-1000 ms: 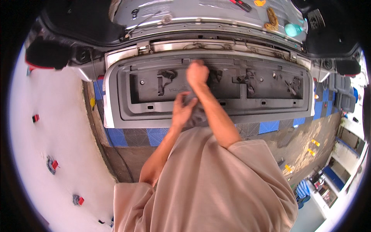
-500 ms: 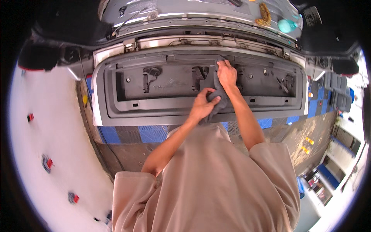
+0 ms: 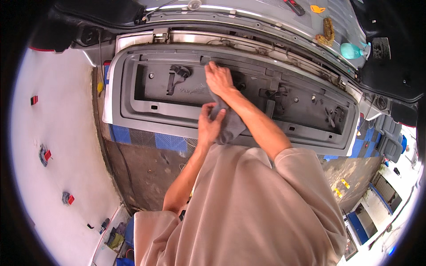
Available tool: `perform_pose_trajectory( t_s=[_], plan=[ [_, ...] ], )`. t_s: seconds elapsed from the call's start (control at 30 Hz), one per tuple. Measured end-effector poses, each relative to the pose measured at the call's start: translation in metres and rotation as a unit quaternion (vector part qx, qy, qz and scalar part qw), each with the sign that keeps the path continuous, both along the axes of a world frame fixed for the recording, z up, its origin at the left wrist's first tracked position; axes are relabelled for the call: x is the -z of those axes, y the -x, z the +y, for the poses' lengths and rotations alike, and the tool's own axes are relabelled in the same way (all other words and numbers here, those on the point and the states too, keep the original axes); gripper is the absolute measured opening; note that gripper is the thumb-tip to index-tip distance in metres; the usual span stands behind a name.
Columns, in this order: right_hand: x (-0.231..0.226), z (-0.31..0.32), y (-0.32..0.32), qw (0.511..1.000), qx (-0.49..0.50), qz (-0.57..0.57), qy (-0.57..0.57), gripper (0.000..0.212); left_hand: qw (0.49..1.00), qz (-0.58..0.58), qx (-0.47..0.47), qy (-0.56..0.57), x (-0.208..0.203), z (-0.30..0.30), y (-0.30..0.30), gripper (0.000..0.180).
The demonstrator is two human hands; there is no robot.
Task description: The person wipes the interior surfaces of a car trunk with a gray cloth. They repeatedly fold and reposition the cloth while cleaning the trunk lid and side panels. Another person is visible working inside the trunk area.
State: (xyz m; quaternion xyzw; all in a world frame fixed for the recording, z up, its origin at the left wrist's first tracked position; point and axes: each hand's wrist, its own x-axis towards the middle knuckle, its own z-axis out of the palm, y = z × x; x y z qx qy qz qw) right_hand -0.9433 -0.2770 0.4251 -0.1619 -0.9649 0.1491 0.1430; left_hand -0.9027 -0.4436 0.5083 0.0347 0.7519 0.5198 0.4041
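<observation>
A dark grey cloth (image 3: 230,126) hangs over the near rim of a lowered tailgate's grey inner panel (image 3: 126,88), which has a long recess. My right hand (image 3: 219,79) reaches across to the far side of the recess, fingers closed on the cloth's upper end; that end is mostly hidden under the hand. My left hand (image 3: 210,125) is nearer to me, with thumb and fingers closed round the cloth's middle at the near lip. Left of my hands, a dark strap (image 3: 179,74) lies in the recess; another dark strap fitting (image 3: 279,94) sits to the right.
Beyond the hinge edge, a teal spray bottle (image 3: 352,51), a yellow-brown rag (image 3: 327,33), an orange piece (image 3: 317,9) and a red-and-black tool (image 3: 294,7) lie on the grey load floor. Blue and black floor tiles (image 3: 171,142) run below. A white wall (image 3: 62,119) stands left.
Both hands have moved left along the panel with the cloth, the right hand farther than the left. The view has turned, so the panel now slants down to the right.
</observation>
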Motion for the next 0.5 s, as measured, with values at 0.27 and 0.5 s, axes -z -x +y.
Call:
perform_pose_trajectory(
  t_s=[0.27, 0.5],
  plan=[
    [-0.032, 0.052, -0.086, 0.984, 0.068, -0.163, 0.025, 0.019, 0.989, -0.056, 0.125, -0.052, -0.014, 0.045, -0.028, 0.043],
    [-0.022, 0.085, -0.134, 0.991, 0.083, -0.107, -0.004, 0.010, 0.926, -0.363, -0.060, -0.081, -0.031, 0.069, -0.073, 0.056]
  ],
)
